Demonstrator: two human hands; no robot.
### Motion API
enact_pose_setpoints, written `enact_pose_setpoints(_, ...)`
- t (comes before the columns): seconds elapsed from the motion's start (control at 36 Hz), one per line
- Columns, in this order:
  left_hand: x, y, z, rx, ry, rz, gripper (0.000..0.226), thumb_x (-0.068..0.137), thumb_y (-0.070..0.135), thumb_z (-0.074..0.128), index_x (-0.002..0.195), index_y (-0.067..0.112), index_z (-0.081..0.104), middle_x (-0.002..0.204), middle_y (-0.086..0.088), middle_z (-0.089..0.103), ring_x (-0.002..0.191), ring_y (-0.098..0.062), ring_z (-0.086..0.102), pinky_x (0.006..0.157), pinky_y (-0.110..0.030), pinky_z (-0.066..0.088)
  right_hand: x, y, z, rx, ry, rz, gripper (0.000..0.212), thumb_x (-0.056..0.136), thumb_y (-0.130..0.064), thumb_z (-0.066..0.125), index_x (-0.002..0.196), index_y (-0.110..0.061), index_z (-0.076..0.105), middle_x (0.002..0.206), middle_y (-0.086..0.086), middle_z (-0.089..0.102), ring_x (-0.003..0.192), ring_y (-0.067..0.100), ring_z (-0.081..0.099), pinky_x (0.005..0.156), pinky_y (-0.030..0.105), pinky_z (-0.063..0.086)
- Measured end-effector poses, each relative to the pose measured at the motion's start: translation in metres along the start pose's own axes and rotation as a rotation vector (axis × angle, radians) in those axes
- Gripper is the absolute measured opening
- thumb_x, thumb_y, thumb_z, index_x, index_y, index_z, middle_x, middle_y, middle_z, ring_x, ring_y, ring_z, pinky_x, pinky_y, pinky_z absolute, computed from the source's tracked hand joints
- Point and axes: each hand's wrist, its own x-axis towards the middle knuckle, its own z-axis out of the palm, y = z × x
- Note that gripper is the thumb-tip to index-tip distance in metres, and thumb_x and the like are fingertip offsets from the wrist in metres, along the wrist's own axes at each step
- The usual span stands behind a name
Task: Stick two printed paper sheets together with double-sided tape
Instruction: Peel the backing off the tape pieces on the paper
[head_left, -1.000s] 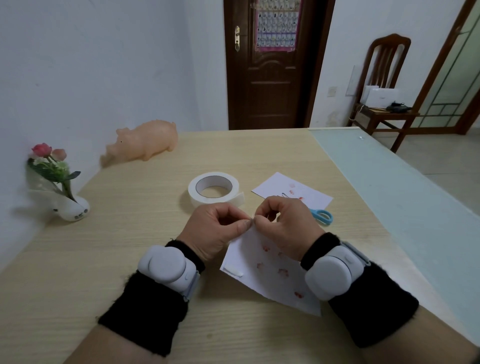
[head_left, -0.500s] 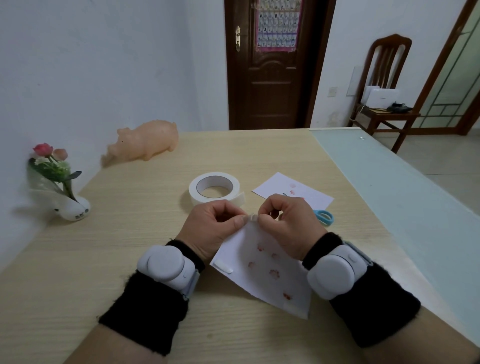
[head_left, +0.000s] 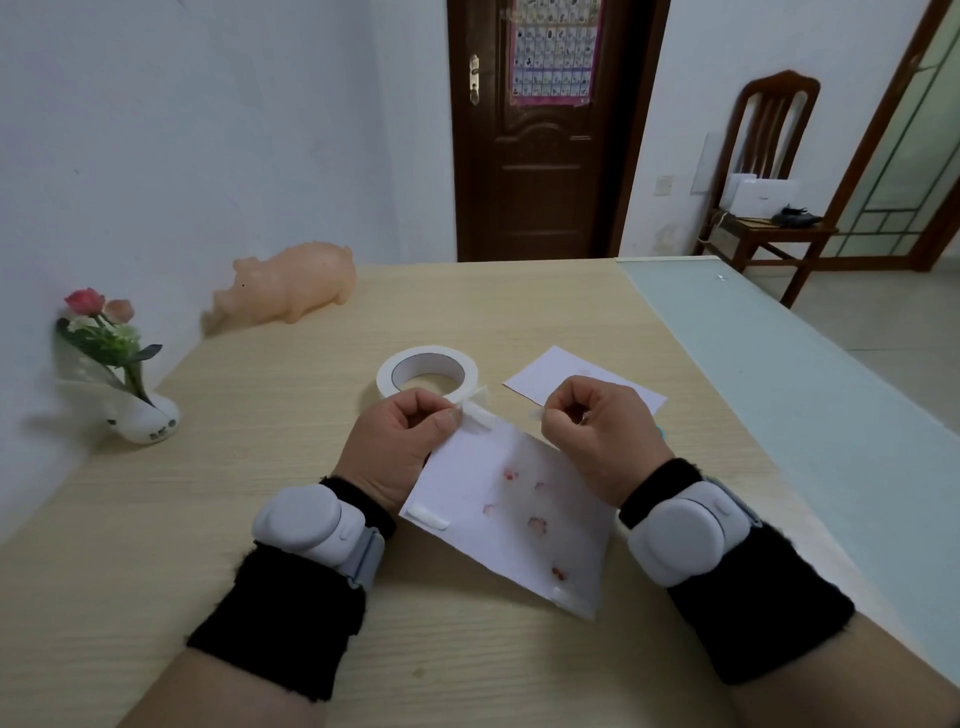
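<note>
Currently, left grip (head_left: 402, 447) is pinching the far corner of the printed sheet (head_left: 509, 514) beside its white tape strip (head_left: 479, 417), while right grip (head_left: 597, 436) is pinching a small white scrap (head_left: 536, 414) nearby.

This was a room in a home: a dark brown panelled wooden door (head_left: 540, 171) bore a colourful chart poster (head_left: 556, 52). A peach-coloured pig figure (head_left: 296, 283) and a white vase of pink flowers (head_left: 143, 418) sat along the pale wood-grain table's (head_left: 208, 519) left edge.
</note>
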Motion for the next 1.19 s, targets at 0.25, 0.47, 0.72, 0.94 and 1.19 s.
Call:
enact_pose_setpoints(0.25, 0.004, -0.004, -0.005, 0.027, 0.087, 0.011, 0.017, 0.085, 0.011, 0.063, 0.068, 0.016, 0.063, 0.056, 0.015, 0.060, 0.056, -0.002, 0.053, 0.053, -0.013, 0.043, 0.007, 0.007, -0.017, 0.010, 0.068, 0.048, 0.027, 0.078, -0.004, 0.058, 0.055, -0.017, 0.054, 0.055, -0.004, 0.052, 0.050, 0.005, 0.041, 0.048, 0.011, 0.035)
enact_pose_setpoints(0.47, 0.011, -0.006, -0.017, -0.019, 0.248, 0.004, 0.018, 0.087, 0.011, 0.060, 0.069, 0.016, 0.062, 0.054, 0.018, 0.059, 0.051, 0.001, 0.052, 0.051, -0.011, 0.042, 0.012, 0.026, -0.033, -0.202, 0.020, 0.160, 0.022, 0.077, -0.010, 0.062, 0.058, -0.021, 0.060, 0.057, -0.006, 0.058, 0.056, 0.013, 0.049, 0.058, 0.024, 0.041)
enact_pose_setpoints(0.72, 0.016, -0.010, -0.022, -0.073, 0.354, -0.001, 0.019, 0.085, 0.010, 0.061, 0.068, 0.017, 0.062, 0.053, 0.017, 0.062, 0.049, 0.001, 0.053, 0.052, -0.014, 0.045, 0.012, 0.033, -0.032, -0.343, -0.018, 0.131, 0.023, 0.077, -0.011, 0.064, 0.064, -0.027, 0.055, 0.066, -0.016, 0.056, 0.062, 0.002, 0.048, 0.056, 0.015, 0.034)
enact_pose_setpoints(0.94, 0.015, -0.010, -0.021, -0.076, 0.352, 0.001, 0.018, 0.085, 0.010, 0.061, 0.069, 0.017, 0.062, 0.053, 0.017, 0.061, 0.049, 0.001, 0.053, 0.053, -0.015, 0.045, 0.011, 0.030, -0.027, -0.307, -0.029, 0.133, 0.032, 0.084, -0.006, 0.056, 0.068, -0.034, 0.056, 0.071, -0.015, 0.066, 0.078, 0.010, 0.061, 0.072, 0.022, 0.043)
enact_pose_setpoints(1.19, 0.014, -0.009, -0.021, -0.081, 0.357, 0.000, 0.018, 0.085, 0.011, 0.062, 0.068, 0.018, 0.062, 0.055, 0.016, 0.061, 0.054, -0.004, 0.055, 0.059, -0.023, 0.044, 0.013, 0.029, -0.028, -0.333, 0.063, 0.126, 0.019, 0.078, -0.012, 0.063, 0.068, -0.027, 0.058, 0.065, -0.017, 0.057, 0.061, 0.000, 0.050, 0.058, 0.018, 0.035)
